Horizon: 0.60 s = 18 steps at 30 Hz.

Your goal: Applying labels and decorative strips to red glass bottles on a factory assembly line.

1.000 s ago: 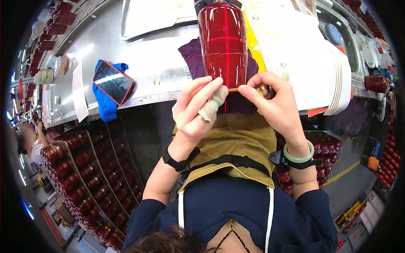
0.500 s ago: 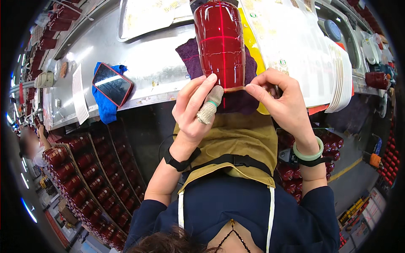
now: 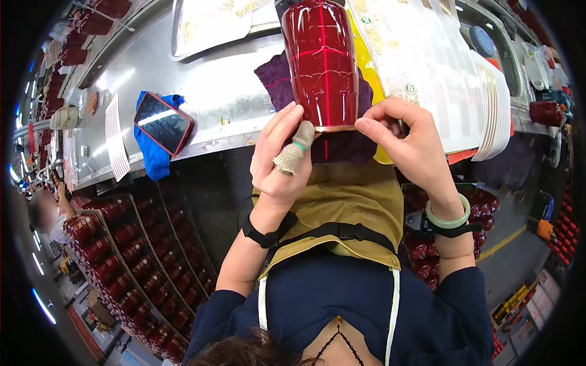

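Note:
A glossy dark-red jar (image 3: 322, 67) lies lengthwise in front of me on a purple cloth (image 3: 274, 79), its near end toward me. Red light lines cross its surface. Along the near rim runs a thin gold strip (image 3: 334, 129). My left hand (image 3: 279, 149) has its fingers against the jar's near left side; its thumb, in a knitted finger cover (image 3: 292, 157) with a green band, presses at the rim. At the right end of the strip, my right hand (image 3: 406, 137) is closed in a pinch, thumb and forefinger beside the rim; its other fingers are curled and partly hidden.
To the left, a phone (image 3: 163, 124) rests on a blue cloth (image 3: 155, 161) on the metal bench (image 3: 213, 91). Printed sheets (image 3: 445, 91) cover a yellow mat (image 3: 366, 58) at right. Racks of red jars (image 3: 131, 256) stand below left. Another person (image 3: 58, 213) is at far left.
The jar has turned slightly and shifted a little to the right. My left hand's fingers have slid to its left edge, and the thumb has moved slightly left. My right hand stays nearly in place.

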Each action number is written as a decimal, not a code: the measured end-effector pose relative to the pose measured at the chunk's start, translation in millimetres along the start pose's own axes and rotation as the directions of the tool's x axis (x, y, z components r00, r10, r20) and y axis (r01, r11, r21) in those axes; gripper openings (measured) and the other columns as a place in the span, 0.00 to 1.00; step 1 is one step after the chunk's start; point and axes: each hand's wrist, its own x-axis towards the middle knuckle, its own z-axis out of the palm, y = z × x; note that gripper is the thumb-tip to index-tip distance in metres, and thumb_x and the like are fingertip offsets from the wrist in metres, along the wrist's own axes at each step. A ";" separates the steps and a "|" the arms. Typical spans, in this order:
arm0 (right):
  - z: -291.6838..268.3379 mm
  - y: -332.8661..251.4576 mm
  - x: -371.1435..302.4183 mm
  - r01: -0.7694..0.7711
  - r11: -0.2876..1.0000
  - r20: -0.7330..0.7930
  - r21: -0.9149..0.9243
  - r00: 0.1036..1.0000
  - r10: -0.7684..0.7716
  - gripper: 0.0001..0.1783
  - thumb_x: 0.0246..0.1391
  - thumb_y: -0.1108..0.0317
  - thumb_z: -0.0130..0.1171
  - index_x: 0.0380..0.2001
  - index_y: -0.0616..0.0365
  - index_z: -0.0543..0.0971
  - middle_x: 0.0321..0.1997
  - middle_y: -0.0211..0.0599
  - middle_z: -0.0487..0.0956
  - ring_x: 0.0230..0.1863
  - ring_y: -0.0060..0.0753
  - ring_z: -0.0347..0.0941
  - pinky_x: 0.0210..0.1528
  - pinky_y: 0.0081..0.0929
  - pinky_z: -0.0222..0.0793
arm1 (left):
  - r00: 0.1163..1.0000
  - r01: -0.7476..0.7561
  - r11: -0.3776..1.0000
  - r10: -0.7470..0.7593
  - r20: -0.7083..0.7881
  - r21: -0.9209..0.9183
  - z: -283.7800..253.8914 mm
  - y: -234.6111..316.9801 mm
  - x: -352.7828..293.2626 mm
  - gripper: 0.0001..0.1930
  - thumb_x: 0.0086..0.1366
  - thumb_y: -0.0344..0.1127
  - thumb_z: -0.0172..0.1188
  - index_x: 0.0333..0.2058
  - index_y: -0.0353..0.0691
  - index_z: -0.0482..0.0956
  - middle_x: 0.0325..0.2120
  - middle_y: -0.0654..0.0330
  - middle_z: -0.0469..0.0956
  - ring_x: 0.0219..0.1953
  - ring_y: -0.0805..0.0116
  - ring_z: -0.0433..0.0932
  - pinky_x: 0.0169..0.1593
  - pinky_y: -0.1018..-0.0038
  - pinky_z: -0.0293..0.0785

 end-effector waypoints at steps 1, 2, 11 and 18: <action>-1.6 0.2 -0.6 0.000 1.000 0.001 0.001 1.000 0.000 0.08 0.59 0.68 0.68 0.31 0.63 0.83 0.25 0.21 0.74 0.26 0.11 0.60 0.29 0.17 0.55 | 0.998 0.058 0.998 -0.058 0.007 -0.006 -0.7 0.6 -3.8 0.16 0.53 0.14 0.69 0.42 0.25 0.84 0.44 0.49 0.85 0.47 0.49 0.85 0.50 0.65 0.84; -3.6 -2.9 -0.9 -0.027 1.000 0.008 -0.002 1.000 0.027 0.09 0.58 0.68 0.68 0.31 0.64 0.83 0.25 0.26 0.77 0.27 0.16 0.65 0.31 0.20 0.61 | 0.998 0.059 0.998 -0.059 0.007 -0.005 -0.2 -0.2 -5.4 0.16 0.53 0.14 0.69 0.42 0.25 0.84 0.44 0.49 0.85 0.47 0.49 0.85 0.50 0.65 0.84; -4.6 -16.8 -8.0 0.110 0.994 -0.014 0.008 0.994 -0.110 0.08 0.58 0.70 0.68 0.29 0.62 0.81 0.25 0.22 0.72 0.27 0.14 0.61 0.31 0.19 0.55 | 0.994 -0.089 0.991 0.081 0.077 0.104 -7.7 7.2 5.4 0.12 0.53 0.15 0.69 0.39 0.28 0.85 0.44 0.48 0.86 0.48 0.50 0.85 0.50 0.65 0.84; -7.9 -12.6 -4.8 0.039 0.997 -0.026 -0.061 0.999 -0.041 0.08 0.55 0.70 0.70 0.30 0.65 0.83 0.25 0.33 0.79 0.27 0.22 0.69 0.32 0.23 0.65 | 0.992 -0.112 0.987 0.105 0.069 0.119 -6.9 7.3 5.0 0.11 0.53 0.15 0.69 0.37 0.29 0.85 0.43 0.48 0.86 0.48 0.51 0.85 0.48 0.66 0.85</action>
